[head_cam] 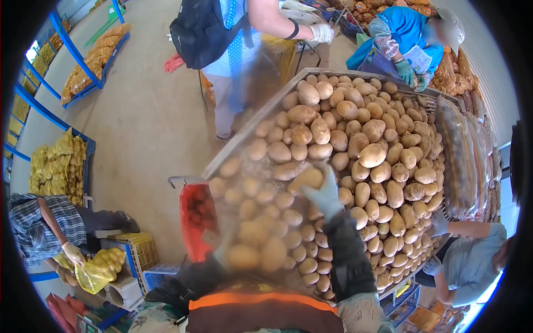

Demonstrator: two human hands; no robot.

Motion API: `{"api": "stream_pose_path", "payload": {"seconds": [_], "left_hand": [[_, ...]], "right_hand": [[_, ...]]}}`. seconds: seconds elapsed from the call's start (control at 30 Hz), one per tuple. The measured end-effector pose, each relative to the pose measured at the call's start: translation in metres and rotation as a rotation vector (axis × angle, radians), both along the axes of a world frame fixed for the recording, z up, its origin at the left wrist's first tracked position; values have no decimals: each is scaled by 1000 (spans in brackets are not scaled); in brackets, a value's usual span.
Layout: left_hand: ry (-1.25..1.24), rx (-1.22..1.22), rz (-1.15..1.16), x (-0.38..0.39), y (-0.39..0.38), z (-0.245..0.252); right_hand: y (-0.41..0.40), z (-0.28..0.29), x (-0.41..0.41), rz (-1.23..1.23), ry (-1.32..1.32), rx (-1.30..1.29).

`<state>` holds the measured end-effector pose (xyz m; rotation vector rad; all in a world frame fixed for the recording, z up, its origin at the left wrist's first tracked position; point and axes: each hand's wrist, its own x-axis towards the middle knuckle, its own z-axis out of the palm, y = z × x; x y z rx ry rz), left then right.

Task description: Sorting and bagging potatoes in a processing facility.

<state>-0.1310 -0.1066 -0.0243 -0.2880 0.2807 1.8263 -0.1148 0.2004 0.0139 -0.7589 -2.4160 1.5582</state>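
Note:
My right hand [327,193], in a pale glove, is closed around a large potato [307,180] above the heap. Around it lie many loose potatoes [372,155] on a sorting table with a raised wooden rim [254,118]. My left hand [225,249] is near the table's left side, close to my body. Several larger-looking potatoes [243,258] are right beside it; blur hides its fingers and whether it grips any of them. A hazy smear dims this part of the view.
A red mesh sack [195,220] hangs at the table's left edge. Filled sacks [456,162] stand along the right. Co-workers are at the far corner [410,45], right edge [470,258] and beyond the rim [245,50]. Another person [50,229] handles a yellow net bag [100,268].

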Motion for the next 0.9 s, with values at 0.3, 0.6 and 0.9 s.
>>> {"api": "stream_pose_path", "payload": {"seconds": [0.3,0.6,0.9], "left_hand": [[-162,-149,-270,17,-14,-14],[-140,-279,-147,12,-22,-12],[-58,-278,-61,6,-37,-28]], "right_hand": [[-77,-4,70,779,-133,-10],[-61,16,-11,838,-416,458],[-52,-58,-157,177,-498,764]]}}
